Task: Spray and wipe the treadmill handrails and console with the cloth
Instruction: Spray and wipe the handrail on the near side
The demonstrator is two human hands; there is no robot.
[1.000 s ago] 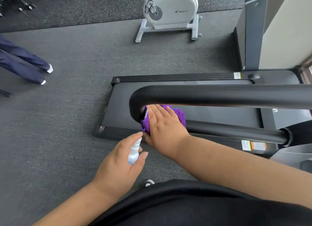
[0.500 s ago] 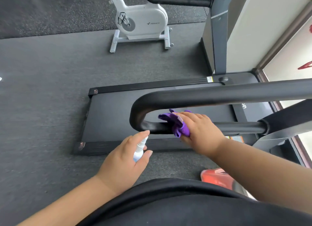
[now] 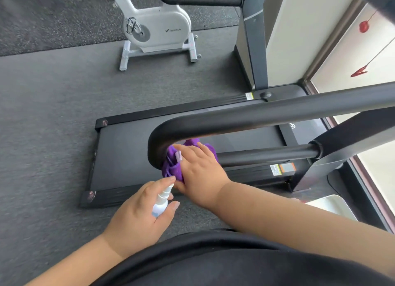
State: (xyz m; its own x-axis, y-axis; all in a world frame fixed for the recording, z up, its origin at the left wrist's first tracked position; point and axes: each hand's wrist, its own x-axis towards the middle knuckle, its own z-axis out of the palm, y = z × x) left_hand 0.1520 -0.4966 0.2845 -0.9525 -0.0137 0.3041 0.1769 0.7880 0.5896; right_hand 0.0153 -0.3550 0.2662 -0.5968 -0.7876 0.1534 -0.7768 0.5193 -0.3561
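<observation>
A black treadmill handrail (image 3: 267, 119) curves in a U at centre and runs off to the right. My right hand (image 3: 201, 174) presses a purple cloth (image 3: 171, 168) against the lower part of the bend, fingers laid over the cloth. Just below it, my left hand (image 3: 141, 217) grips a small white spray bottle (image 3: 161, 202), with the index finger on its nozzle, which points toward the cloth. The console is out of view.
The treadmill deck (image 3: 128, 157) lies on the grey gym floor below the rail. A white exercise bike (image 3: 158, 31) stands behind it. Another machine's upright (image 3: 254, 44) rises at the back right, near a window wall (image 3: 352, 50).
My right hand slid the cloth right along the lower rail, then back left into the bend. The view has swung to the right. The left hand keeps the bottle close below.
</observation>
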